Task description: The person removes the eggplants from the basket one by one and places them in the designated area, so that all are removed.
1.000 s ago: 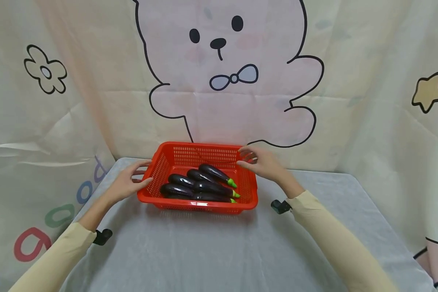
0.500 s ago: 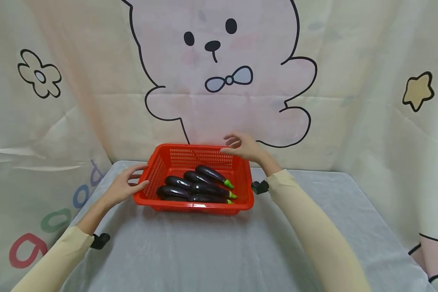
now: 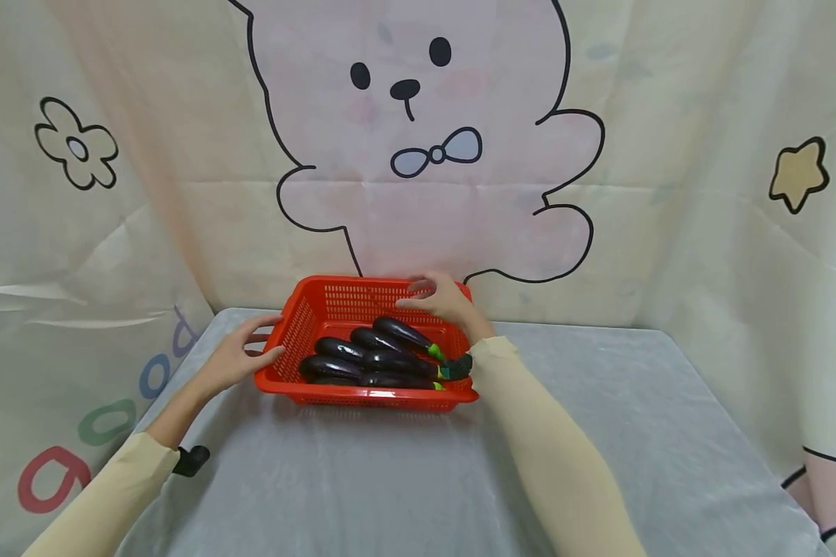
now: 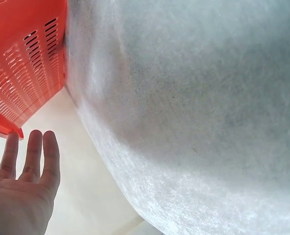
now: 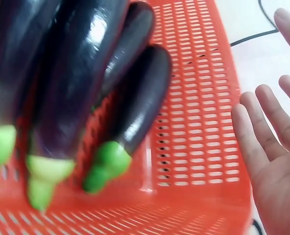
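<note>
A red plastic basket [image 3: 365,398] with slotted walls holds several dark purple eggplants [image 3: 393,361] with green stem ends. My left hand [image 3: 240,352] is at the basket's left rim, its fingers extended; in the left wrist view the fingertips [image 4: 50,137] reach up right by the rim. My right hand [image 3: 442,298] is over the far right part of the basket, behind the eggplants, with nothing in its grasp. In the right wrist view its fingers [image 5: 277,117] are spread and relaxed beside the slotted wall, and eggplants [image 5: 135,100] fill the left side.
The basket stands near the back of a table with a grey cloth [image 3: 362,480]. Close behind hangs a cream curtain [image 3: 641,255] printed with a bear. Each wrist wears a small dark device [image 3: 191,460].
My right hand has moved left and inward from the basket's right rim, dipping lower over its far right part. The left hand stays at the left rim; the eggplants have not moved.
</note>
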### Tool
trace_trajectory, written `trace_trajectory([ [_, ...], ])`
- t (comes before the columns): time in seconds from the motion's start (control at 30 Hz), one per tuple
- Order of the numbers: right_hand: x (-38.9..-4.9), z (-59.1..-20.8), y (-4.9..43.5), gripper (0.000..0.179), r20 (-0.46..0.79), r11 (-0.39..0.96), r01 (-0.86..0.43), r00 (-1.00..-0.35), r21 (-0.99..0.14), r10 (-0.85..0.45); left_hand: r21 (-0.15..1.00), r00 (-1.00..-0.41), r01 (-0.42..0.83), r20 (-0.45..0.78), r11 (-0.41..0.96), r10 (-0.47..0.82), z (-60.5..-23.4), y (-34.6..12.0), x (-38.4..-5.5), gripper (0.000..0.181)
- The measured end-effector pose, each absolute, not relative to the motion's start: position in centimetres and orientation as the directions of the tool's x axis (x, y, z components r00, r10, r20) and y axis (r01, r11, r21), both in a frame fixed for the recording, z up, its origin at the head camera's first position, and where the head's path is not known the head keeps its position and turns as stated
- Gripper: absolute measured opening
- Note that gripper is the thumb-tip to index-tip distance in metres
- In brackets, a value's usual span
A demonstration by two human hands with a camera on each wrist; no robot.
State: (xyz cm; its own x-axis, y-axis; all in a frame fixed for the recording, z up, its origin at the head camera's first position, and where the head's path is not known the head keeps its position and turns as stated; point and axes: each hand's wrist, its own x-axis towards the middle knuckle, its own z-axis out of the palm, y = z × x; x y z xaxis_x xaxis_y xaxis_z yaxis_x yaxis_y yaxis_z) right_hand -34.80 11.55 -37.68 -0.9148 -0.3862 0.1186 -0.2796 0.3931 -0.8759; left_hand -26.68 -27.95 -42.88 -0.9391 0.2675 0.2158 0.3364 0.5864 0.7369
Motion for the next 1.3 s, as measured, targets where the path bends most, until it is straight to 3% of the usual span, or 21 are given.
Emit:
trace_trajectory([
  [0.83,-34.7,-43.0,8.5,0.067,-0.035,0.436,-0.073,-0.972,-0.897,-0.234,0.737,-0.946,0.313,0.188,0.599,0.264,-43.1,-28.1,-26.8,0.068],
  [1.1,-34.8,-43.3,7.7,0.058,-0.058,0.444,-0.036,-0.979,-0.895,-0.196,0.737,-0.943,0.325,0.203,0.593,0.265,-43.2,-27.9,-26.9,0.068],
  [1.3,-35.0,-43.8,7.9,0.046,-0.139,0.470,0.068,-0.983,-0.880,-0.119,0.739,-0.944,0.320,0.200,0.593,0.261,-43.1,-28.0,-26.9,0.068],
])
